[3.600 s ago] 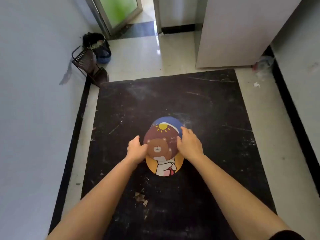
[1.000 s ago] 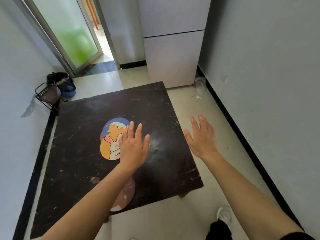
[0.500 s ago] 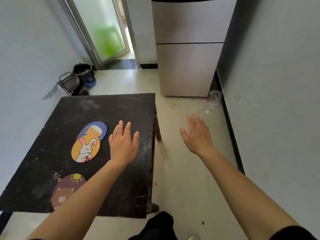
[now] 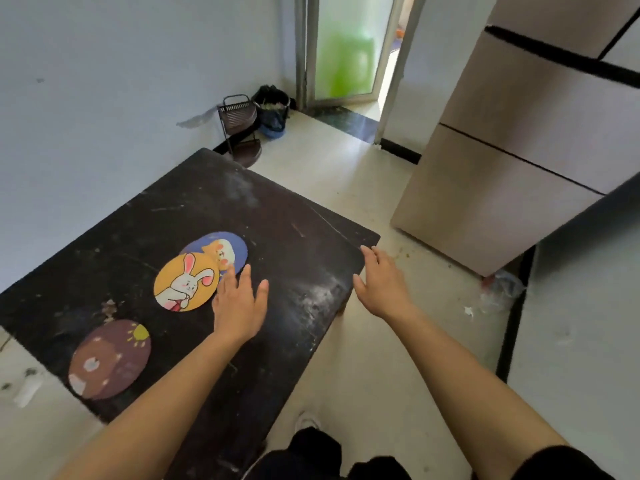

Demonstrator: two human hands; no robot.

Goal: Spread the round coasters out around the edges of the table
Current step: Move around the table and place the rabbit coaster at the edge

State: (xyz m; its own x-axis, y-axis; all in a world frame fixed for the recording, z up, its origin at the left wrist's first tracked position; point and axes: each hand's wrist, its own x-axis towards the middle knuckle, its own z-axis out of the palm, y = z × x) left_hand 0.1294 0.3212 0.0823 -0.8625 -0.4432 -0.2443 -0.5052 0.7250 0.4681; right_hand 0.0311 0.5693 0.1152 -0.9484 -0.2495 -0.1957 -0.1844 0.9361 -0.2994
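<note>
Three round coasters lie flat on the black table [image 4: 284,216]: a yellow rabbit coaster [image 4: 187,287] overlapping a blue coaster [image 4: 227,249] near the middle, and a maroon coaster [image 4: 110,358] with a small sun at the near-left edge. The rabbit's head points toward the far side. The left hand [image 4: 239,303] hovers empty, fingers spread, just beside the yellow one, while the right hand [image 4: 382,282] is splayed and empty at the table's right edge.

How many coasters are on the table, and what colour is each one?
Yellow coaster with a bunny: 1
Blue coaster, partly under the yellow one: 1
Purple coaster near the table edge: 1
Total: 3
</note>
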